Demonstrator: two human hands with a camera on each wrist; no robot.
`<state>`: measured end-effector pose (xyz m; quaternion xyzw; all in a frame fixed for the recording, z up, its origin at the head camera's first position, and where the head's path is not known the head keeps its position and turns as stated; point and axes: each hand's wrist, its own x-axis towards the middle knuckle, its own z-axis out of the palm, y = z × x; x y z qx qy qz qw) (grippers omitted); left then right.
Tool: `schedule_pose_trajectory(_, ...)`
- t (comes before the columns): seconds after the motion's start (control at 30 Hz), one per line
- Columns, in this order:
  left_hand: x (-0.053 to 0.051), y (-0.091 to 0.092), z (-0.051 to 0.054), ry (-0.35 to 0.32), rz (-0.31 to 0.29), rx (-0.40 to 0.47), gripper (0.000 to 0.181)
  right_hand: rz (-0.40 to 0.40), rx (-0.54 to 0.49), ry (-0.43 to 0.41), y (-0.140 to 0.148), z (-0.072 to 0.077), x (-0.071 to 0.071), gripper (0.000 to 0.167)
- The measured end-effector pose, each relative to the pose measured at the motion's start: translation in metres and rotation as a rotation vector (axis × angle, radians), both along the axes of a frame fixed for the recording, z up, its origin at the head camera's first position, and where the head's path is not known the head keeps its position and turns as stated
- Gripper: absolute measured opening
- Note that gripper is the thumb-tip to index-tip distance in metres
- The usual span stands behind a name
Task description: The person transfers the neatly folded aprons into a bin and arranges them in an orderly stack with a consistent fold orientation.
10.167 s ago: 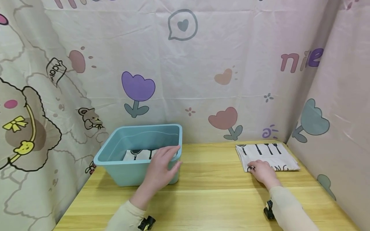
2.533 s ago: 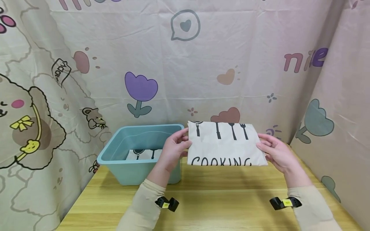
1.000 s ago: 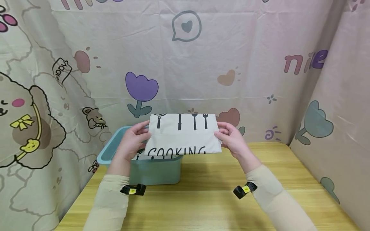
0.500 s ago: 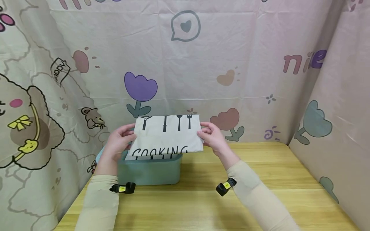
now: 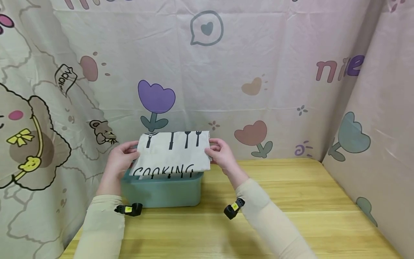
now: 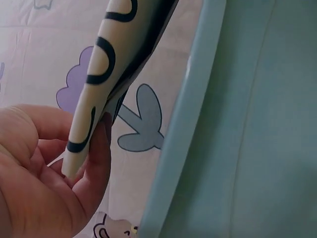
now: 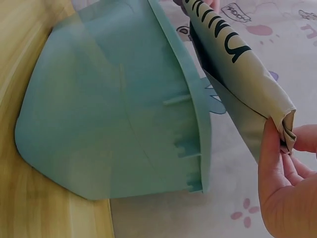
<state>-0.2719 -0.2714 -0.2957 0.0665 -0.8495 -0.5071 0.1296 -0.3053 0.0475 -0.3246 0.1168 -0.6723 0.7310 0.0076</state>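
A folded white cloth (image 5: 174,154) with black utensil prints and the word COOKING is held up by its two short sides. My left hand (image 5: 119,158) pinches its left edge; my right hand (image 5: 223,156) grips the right edge between thumb and fingers. It hangs over the opening of a blue-green plastic bin (image 5: 161,194) and hides most of it. Below its lower edge shows a strip of another printed cloth (image 5: 179,176) inside the bin. Both wrist views have the held cloth (image 7: 247,89) above the bin's rim (image 6: 183,129), apart from it.
The bin stands on a wooden table (image 5: 275,205), at its back left. Patterned curtains (image 5: 207,72) hang behind the table and at both sides. Black wrist cameras (image 5: 129,209) are strapped to both sleeves.
The cloth lay at the table's back right, with the right hand on it. Both hands then held it up and carried it left; over the last second it moved further left over the bin.
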Motion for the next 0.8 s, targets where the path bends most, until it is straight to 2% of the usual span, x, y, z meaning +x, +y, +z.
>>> schedule_pose_trajectory(0.23, -0.005, -0.009, -0.003, -0.003, 0.020, -0.048, 0.052, -0.029, 0.086, 0.000, -0.015, -0.003, -0.003, 0.042)
schedule_pose_trajectory(0.47, -0.010, -0.017, -0.002, -0.054, 0.054, -0.093, 0.052, -0.052, 0.200, 0.009, -0.027, -0.006, -0.007, 0.044)
schedule_pose_trajectory(0.63, -0.012, -0.020, -0.003, -0.095, 0.078, -0.094, 0.051, -0.068, 0.268, 0.011, -0.032, -0.006, -0.011, 0.043)
schedule_pose_trajectory(0.8, -0.014, -0.025, -0.005, -0.102, 0.084, -0.099, 0.051, -0.072, 0.336, 0.029, -0.037, -0.003, -0.013, 0.043)
